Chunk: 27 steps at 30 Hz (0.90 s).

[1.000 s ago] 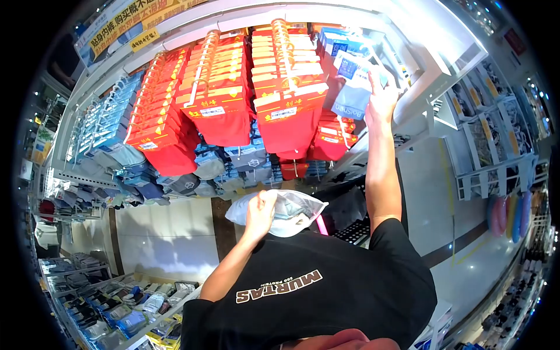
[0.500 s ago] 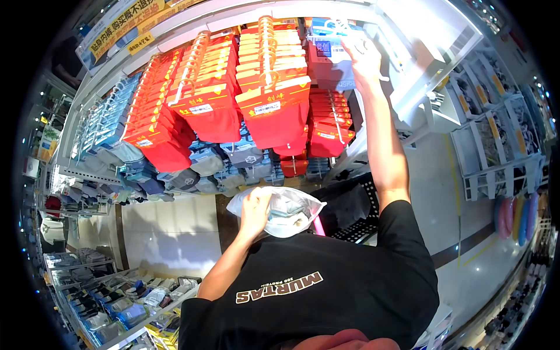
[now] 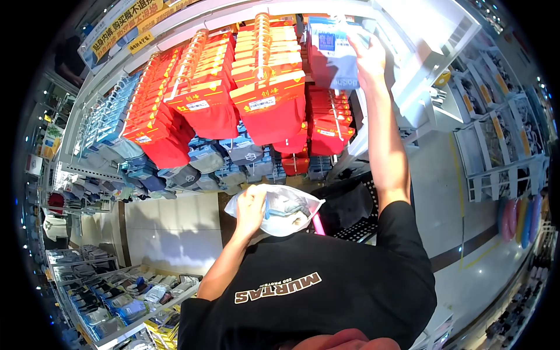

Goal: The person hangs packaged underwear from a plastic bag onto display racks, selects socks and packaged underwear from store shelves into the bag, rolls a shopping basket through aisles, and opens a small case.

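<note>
- Left hand point(image 3: 251, 208): fingers closed, clamped on the left edge of a white plastic bag point(image 3: 280, 228).
- Bag: near middle, just in front of the black T-shirt point(image 3: 338, 268); mouth gapes toward the camera, pale and bluish items inside, too small to identify.
- Pink strip point(image 3: 318, 224) at the bag's right side, running down toward the shirt.
- Right hand point(image 3: 370, 58): arm stretched far and right, fingers at the right edge of a blue hanging garment pack point(image 3: 333, 61); cannot tell if the grip is clamped on it, glare and angle hide the fingertips.
- Blue pack: far right end of the rack, upright, dark blue square on its header, pale lettering near its bottom.
- Left of it: three long rows of red garment packs point(image 3: 269, 111) on hooks, front cards with white barcode labels.
- Under the blue pack: shorter row of red packs point(image 3: 331, 129), lower hook.
- Far left on same rack: row of light blue packs point(image 3: 108, 131).
- Below the red rows: grey and blue packs point(image 3: 245, 153), partly covered.
- Yellow sign point(image 3: 125, 23) with dark Chinese characters, far left above the rack.
- Black perforated basket point(image 3: 366, 224) right of the bag, partly hidden by the shirt.
- Near left: display table point(image 3: 125, 333) with many small packs.
- Right side: coloured inflatable rings point(image 3: 518, 221) below another rack point(image 3: 496, 122).
</note>
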Tool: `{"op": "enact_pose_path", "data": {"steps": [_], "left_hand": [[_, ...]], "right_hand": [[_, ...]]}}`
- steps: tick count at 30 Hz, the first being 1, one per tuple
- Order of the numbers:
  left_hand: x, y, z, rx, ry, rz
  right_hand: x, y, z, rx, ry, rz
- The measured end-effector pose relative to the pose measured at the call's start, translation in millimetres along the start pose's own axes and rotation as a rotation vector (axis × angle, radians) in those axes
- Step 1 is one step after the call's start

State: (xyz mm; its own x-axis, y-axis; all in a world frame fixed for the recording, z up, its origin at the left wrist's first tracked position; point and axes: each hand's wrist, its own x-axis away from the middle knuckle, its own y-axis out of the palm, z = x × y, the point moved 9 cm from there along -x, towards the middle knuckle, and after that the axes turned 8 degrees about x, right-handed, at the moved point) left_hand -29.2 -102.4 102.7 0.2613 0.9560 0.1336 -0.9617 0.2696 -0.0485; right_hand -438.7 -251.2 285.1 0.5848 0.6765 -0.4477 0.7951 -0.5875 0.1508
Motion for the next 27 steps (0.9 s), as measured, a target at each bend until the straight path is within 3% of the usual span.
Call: {"op": "enact_pose_path", "data": {"steps": [4, 6, 8, 10, 11, 12, 13, 14, 16, 17, 18, 20, 22, 24, 27], "left_hand": [[-6, 2, 10, 0.084, 0.015, -0.041], [-8, 5, 12, 0.191, -0.009, -0.034], [-11, -1, 10, 0.191, -0.016, -0.012], [-17, -5, 22, 0.098, 0.073, 0.018], [-23, -11, 14, 0.028, 0.051, 0.008], [-23, -8, 19, 0.072, 0.014, 0.010], [-23, -8, 13, 0.126, -0.031, 0.018], [-27, -9, 9, 0.183, -0.061, 0.021], [-32, -5, 5, 0.247, -0.101, -0.004], [-31, -2, 3, 0.277, -0.122, -0.023], [-31, 2, 4, 0.218, -0.105, -0.039], [-31, 17, 9, 0.105, -0.056, -0.082], [-27, 35, 3, 0.226, -0.063, -0.135], [-27, 45, 2, 0.208, 0.038, -0.137], [-24, 45, -8, 0.232, -0.026, -0.121]], "right_hand": [[-11, -1, -2, 0.418, -0.004, 0.093], [6, -10, -9, 0.503, -0.185, 0.275], [34, -14, -8, 0.395, -0.288, 0.288], [85, -14, -29, 0.779, -0.443, 0.321], [117, -11, -37, 0.756, -0.434, 0.298], [147, -11, -32, 0.513, -0.432, 0.232], [181, -7, -18, 0.216, -0.141, 0.101], [215, 5, -18, 0.185, -0.013, -0.107], [287, 41, 1, -0.041, 0.355, -0.756], [325, 53, 9, -0.084, 0.574, -0.935], [336, 66, 6, 0.106, 0.294, -1.070], [353, 75, 36, 0.408, -0.063, -1.016], [370, 74, 93, 0.791, 0.058, -1.090], [385, 81, 106, 0.849, -0.068, -1.157], [387, 68, 116, 0.800, 0.030, -1.031]]}}
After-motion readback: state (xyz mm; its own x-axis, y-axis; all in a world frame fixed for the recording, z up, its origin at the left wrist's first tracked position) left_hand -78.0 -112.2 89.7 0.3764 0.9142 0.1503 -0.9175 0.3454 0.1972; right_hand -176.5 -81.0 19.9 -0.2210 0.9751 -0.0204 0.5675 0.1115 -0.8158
